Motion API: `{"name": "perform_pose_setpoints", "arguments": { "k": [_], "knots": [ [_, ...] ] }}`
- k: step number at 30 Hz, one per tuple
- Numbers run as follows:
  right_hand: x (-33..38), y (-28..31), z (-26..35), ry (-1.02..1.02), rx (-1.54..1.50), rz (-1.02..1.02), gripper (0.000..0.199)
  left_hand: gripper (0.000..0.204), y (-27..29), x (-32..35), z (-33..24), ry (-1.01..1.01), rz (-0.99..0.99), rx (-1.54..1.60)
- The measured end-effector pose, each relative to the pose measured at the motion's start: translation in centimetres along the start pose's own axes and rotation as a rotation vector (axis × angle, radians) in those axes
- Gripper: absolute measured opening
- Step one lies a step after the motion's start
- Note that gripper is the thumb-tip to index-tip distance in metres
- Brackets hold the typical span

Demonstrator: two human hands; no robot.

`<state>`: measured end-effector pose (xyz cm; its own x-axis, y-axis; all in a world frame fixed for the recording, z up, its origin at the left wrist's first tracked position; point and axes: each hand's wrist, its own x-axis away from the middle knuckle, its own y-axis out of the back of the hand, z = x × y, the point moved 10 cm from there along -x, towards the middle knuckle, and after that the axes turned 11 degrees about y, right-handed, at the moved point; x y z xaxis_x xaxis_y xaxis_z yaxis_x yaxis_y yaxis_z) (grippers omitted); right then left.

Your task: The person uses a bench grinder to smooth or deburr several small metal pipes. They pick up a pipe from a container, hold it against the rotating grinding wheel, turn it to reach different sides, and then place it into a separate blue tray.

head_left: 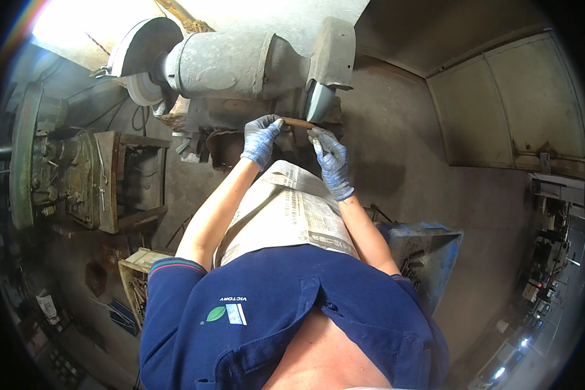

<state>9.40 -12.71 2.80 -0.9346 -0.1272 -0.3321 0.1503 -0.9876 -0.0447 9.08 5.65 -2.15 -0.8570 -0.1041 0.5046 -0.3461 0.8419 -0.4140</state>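
Note:
A slim brown bar spans the gap between my two hands, just in front of the bench grinder's right wheel. My left hand, in a blue and grey work glove, is closed on the bar's left end. In a matching glove, my right hand pinches the other end close below the wheel. Whether the bar touches the wheel I cannot tell. The grey bench grinder has a thick cylindrical motor housing, a guard over each end and a pale left wheel.
Newspaper sheets cover my lap. A wooden crate holding metal pieces stands at my left, and a blue metal bin at my right. Greasy machinery fills the far left. Large metal panels stand at the right.

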Motion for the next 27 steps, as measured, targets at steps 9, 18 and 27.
{"name": "perform_pose_setpoints", "arguments": {
  "k": [9,18,27],
  "knots": [
    [0.8,5.2,-2.6,-0.107,0.136,0.001,0.021,0.010,-4.1,-1.0,3.0,0.109,0.051,-0.050],
    [0.5,1.4,-3.4,-0.098,-0.013,0.033,0.021,0.010,-1.2,-0.2,0.8,0.091,-0.025,-0.062],
    [1.5,-0.7,2.2,0.152,0.001,0.132,0.026,0.011,1.5,1.4,0.2,-0.073,0.111,-0.063]
  ]
}}
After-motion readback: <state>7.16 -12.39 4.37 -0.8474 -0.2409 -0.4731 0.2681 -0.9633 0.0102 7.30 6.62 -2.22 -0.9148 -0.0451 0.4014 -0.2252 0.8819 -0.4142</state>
